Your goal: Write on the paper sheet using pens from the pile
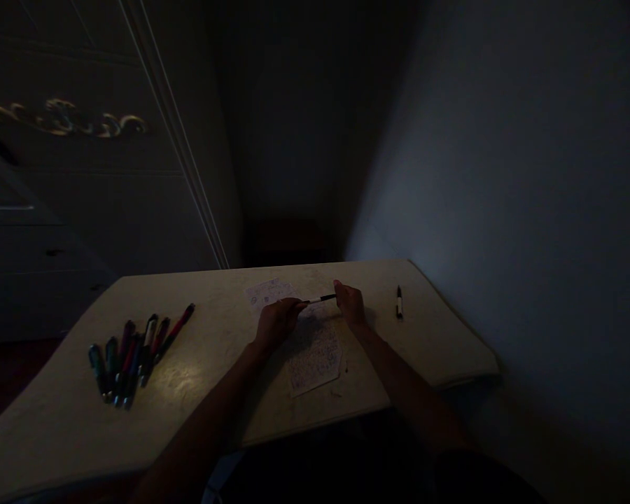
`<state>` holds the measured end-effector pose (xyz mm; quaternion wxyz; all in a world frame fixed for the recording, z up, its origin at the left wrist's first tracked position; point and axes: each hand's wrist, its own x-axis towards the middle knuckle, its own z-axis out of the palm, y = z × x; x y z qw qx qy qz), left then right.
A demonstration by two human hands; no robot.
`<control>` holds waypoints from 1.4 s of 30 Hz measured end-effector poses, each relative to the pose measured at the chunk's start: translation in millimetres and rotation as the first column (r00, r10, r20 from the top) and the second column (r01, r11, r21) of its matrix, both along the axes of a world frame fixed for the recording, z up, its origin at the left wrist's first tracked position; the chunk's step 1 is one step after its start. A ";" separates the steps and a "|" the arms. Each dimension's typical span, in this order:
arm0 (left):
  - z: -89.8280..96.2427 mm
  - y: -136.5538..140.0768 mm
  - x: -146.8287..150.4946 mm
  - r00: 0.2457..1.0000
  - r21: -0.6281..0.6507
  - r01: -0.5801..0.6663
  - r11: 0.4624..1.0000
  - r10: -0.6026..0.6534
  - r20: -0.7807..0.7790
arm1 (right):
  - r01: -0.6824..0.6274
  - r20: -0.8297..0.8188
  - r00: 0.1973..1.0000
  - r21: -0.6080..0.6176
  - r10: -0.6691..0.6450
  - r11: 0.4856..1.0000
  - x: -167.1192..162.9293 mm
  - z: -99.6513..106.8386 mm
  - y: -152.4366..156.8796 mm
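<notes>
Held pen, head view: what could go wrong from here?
The held pen could slip, since the left hand and right hand appear to hold it only near its ends. The right hand might knock the lone pen lying farther right. The scribbled paper below the hands could shift if brushed.

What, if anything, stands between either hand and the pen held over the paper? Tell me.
Nothing visible: the left hand holds the pen and the right hand is at its dark end. The bunch of pens lies off left, a lone pen off right.
</notes>
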<state>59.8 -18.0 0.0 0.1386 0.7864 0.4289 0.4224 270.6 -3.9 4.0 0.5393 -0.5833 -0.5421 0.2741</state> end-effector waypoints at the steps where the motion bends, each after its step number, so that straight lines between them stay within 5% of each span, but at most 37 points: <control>1: 2.1 -0.5 -0.1 1.000 -0.021 0.004 1.000 -0.004 0.004 | -0.012 -0.006 1.000 0.001 0.012 1.000 0.0 -0.3 -0.3; 14: 13.5 -4.1 4.5 0.987 -0.349 0.115 0.930 -0.069 0.143 | -0.039 0.003 0.999 0.053 0.038 0.998 0.6 2.0 -0.9; 29: -1.8 1.2 4.7 0.995 0.051 0.061 0.997 -0.064 0.076 | -0.007 -0.128 0.992 -0.105 -0.007 0.994 -3.6 -5.5 5.7; 36: -2.1 -1.4 4.7 0.996 0.115 0.074 0.991 -0.079 0.044 | -0.009 -0.104 0.995 -0.083 0.001 0.997 -3.6 -7.2 4.8; 42: 2.4 -5.8 7.8 0.991 0.020 0.043 0.999 -0.046 0.128 | -0.054 -0.128 0.991 -0.047 0.048 0.997 -3.9 -6.6 2.7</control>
